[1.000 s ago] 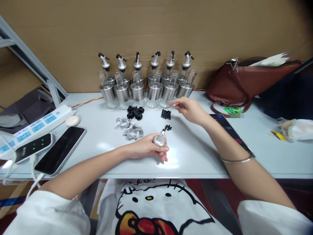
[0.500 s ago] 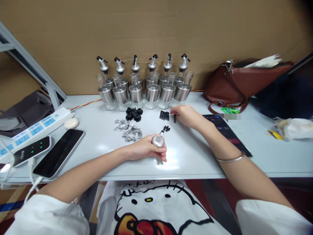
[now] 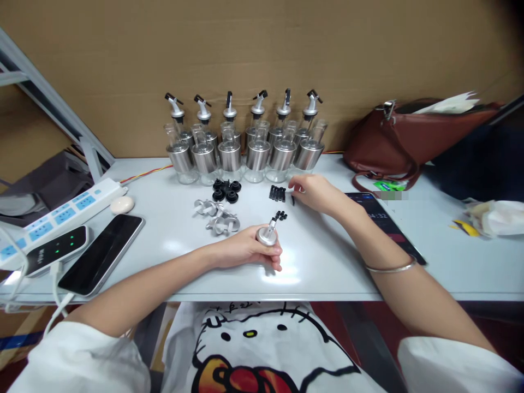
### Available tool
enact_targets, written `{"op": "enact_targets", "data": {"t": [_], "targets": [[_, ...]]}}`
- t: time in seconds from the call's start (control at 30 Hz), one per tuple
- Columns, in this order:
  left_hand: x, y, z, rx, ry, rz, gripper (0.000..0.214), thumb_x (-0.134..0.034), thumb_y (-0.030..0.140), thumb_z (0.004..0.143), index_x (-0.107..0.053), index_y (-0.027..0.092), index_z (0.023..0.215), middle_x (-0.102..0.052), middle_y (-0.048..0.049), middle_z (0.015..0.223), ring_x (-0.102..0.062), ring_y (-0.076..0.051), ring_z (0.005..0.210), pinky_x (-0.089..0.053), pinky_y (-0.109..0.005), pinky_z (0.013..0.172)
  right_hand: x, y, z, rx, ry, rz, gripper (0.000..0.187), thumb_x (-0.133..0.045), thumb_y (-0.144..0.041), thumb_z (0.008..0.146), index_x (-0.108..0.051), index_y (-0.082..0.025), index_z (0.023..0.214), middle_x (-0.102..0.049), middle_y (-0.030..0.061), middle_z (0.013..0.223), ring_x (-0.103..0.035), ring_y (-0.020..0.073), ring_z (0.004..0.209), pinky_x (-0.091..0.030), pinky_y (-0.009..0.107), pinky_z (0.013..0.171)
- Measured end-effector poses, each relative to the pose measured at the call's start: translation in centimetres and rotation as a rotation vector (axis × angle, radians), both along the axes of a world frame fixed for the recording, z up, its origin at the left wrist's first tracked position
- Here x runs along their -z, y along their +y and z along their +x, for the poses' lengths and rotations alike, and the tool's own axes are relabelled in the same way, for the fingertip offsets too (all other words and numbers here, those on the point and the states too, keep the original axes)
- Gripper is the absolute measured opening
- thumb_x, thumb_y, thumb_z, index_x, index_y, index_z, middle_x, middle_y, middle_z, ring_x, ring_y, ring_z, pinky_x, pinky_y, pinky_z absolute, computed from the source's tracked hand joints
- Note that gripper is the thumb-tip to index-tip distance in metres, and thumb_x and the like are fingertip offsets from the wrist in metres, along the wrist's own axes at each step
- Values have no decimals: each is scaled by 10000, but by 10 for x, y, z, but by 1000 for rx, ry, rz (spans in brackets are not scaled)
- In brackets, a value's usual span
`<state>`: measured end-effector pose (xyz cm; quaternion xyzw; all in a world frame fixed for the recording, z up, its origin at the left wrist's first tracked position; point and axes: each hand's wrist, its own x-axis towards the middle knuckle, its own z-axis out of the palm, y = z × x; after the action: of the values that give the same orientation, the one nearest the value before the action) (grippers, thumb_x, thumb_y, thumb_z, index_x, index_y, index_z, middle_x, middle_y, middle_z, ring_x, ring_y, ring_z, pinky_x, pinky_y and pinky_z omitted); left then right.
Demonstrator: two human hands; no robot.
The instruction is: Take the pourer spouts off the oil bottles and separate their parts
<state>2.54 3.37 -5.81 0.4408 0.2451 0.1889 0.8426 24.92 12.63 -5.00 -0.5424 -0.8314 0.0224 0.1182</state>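
Note:
My left hand (image 3: 254, 248) is closed around a silver pourer spout (image 3: 267, 236), upright with a small black tip on its nozzle. The fingers of my right hand (image 3: 313, 192) are curled over a small black lever (image 3: 292, 200); its upper end is hidden by the fingertips. Just left of that hand, several black levers (image 3: 277, 193) lie in a row. Tiny black caps (image 3: 281, 215) sit in a cluster between the hands. Silver spout bodies (image 3: 223, 222) and black ribbed stoppers (image 3: 225, 190) lie beyond my left hand.
Several glass bottles with steel sleeves (image 3: 258, 155) stand in two rows at the back; the rear ones carry pourers. A phone (image 3: 385, 224) lies by my right forearm, another phone (image 3: 102, 254) and a power strip (image 3: 61, 215) at left. A brown bag (image 3: 417, 136) sits back right.
The view has shifted slightly, moving everything a little to the right. My left hand still holds the spout. My right hand and the black lever are slightly closer to the lever row.

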Motion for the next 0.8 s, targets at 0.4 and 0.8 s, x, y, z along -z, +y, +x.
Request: {"op": "enact_targets", "data": {"t": [0.4, 0.8], "targets": [[-1, 0, 1, 3, 20, 9, 345, -797, 308, 653, -497, 144, 701, -612, 9, 608, -624, -121, 619, -500, -322, 744, -1, -6, -10, 117, -61, 77, 232, -454, -209, 881, -662, -119, 930, -670, 133, 887, -623, 233, 752, -426, 309, 689], [-1, 0, 0, 25, -43, -2, 320, -726, 309, 735, -455, 156, 661, -549, 31, 624, -591, -111, 601, -486, -346, 753, -6, -13, -12, 80, -89, -56, 156, -549, -231, 805, -684, -165, 764, -687, 87, 714, -594, 193, 632, -332, 275, 541]]}}
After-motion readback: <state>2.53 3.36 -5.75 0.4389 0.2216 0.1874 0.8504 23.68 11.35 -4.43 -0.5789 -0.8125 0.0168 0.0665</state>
